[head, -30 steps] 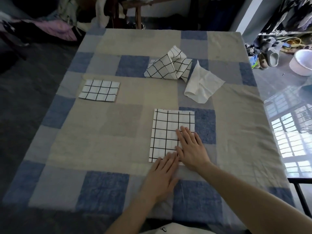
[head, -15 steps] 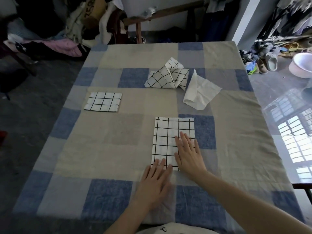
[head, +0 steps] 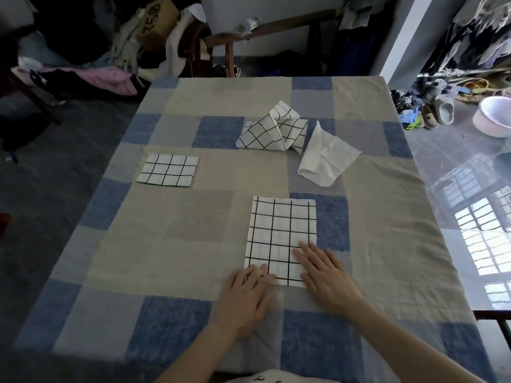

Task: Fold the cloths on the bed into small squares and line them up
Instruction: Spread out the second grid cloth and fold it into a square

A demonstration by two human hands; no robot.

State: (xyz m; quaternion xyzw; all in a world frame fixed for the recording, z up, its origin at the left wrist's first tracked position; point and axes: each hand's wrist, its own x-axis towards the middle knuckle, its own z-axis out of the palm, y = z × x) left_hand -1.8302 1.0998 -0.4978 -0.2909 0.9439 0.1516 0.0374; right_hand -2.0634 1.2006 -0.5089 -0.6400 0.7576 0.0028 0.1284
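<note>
Head view, nearest first: the left hand (head: 244, 298) and the right hand (head: 325, 277) lie flat with straight fingers on the near corners of a half-folded checked cloth (head: 280, 239), a tall rectangle on the patchwork bed (head: 171, 244). Farther off to the left lies a folded checked square (head: 168, 170), and beyond the rectangle a crumpled checked cloth (head: 272, 128) sits just beside a loose plain white cloth (head: 326, 158). On the floor to the far right stands a white basin (head: 493, 117), whose contents cannot be made out, near a pile of shoes (head: 431, 111).
</note>
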